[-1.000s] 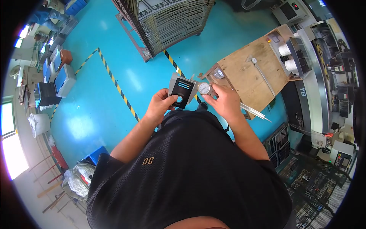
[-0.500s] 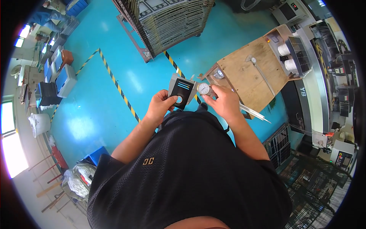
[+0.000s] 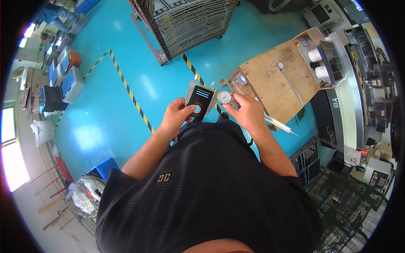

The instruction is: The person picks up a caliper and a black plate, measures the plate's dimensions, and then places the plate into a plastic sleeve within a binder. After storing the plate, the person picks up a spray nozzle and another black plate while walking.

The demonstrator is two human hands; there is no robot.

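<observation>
My left hand (image 3: 176, 114) pinches a black flat panel (image 3: 200, 98) with blue stripes and a round pale hole, thumb on its face beside the hole. In my right hand (image 3: 248, 110) is a dial caliper (image 3: 225, 98), its round white dial showing between my fingers. The caliper's jaws span the panel, one along each side edge. Its thin beam sticks out to the right past my right hand, ending in a fine rod. I cannot read the dial.
A wooden-topped table (image 3: 274, 80) at the right holds a second dial caliper (image 3: 291, 84) and white thread-like spools (image 3: 321, 72). A wheeled rack (image 3: 192, 36) stands ahead. Stacked bins (image 3: 72, 84) line the left; machinery (image 3: 350, 109) runs along the right. Striped tape (image 3: 131, 97) marks the blue floor.
Almost nothing differs. The surroundings have shifted slightly in view, while both hands keep their hold on the panel and the dial caliper.
</observation>
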